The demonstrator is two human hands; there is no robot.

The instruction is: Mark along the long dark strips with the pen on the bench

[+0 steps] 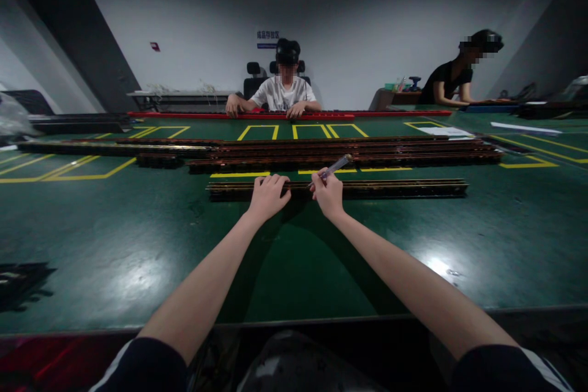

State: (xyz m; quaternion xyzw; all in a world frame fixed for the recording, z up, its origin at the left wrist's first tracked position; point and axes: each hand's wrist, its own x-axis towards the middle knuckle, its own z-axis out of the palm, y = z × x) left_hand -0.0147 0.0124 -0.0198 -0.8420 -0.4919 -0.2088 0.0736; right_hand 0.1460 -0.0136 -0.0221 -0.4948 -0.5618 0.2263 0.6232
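A long dark bar [404, 188] with thin gold-coloured lines along its length lies crosswise on the table in front of me. My left hand [269, 197] is closed over it left of its middle, fingers on the far side and thumb on the near side. A little to the right, my right hand [327, 194] grips a pen [337, 165] with a clear barrel, held in writing fashion. The pen slants up and to the right, its lower end at the bar; whether the tip touches cannot be seen.
Behind the bar lies a wide stack of similar dark bars [349, 150]. Yellow tape lines mark the green table [294, 269]. Across it a person [285, 89] handles a long red bar [390, 114]; another person [448, 82] leans at the right. Dark parts [22, 282] lie left.
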